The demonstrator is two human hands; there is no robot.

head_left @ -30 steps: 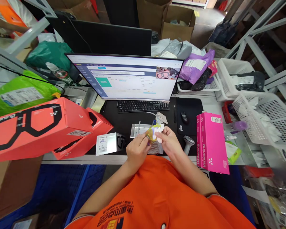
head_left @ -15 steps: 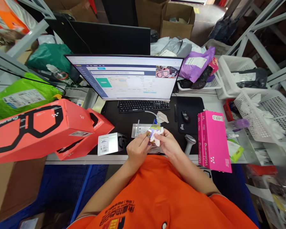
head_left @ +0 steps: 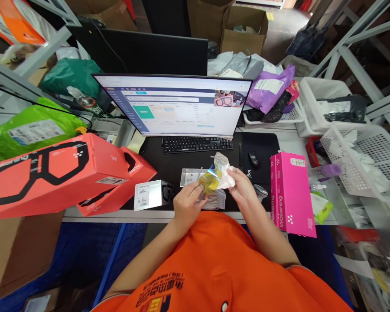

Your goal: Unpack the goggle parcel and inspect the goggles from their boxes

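Observation:
My left hand [head_left: 187, 200] grips a thin, shiny, see-through yellow piece [head_left: 209, 183], which looks like a tinted lens, by its left edge. A crumpled white tissue [head_left: 226, 178] is pinched in my right hand [head_left: 243, 185], close against the right end of the yellow piece. Behind them lies an open silver box [head_left: 189, 177]. A crumpled clear wrapper [head_left: 218, 200] rests just under my hands. Left of my left hand stands a white box [head_left: 148, 196] with a label, and a small black item [head_left: 167, 192] shows at its side.
A monitor [head_left: 182, 108] and keyboard [head_left: 198, 144] stand ahead. Large coral boxes [head_left: 107, 162] fill the left side. A pink box [head_left: 294, 195], mouse [head_left: 254, 159] and barcode scanner [head_left: 260, 191] are to the right, with white baskets [head_left: 370, 151] beyond.
My right hand has moved right and slightly up with the tissue, away from my left hand. More of the yellow piece now shows between them.

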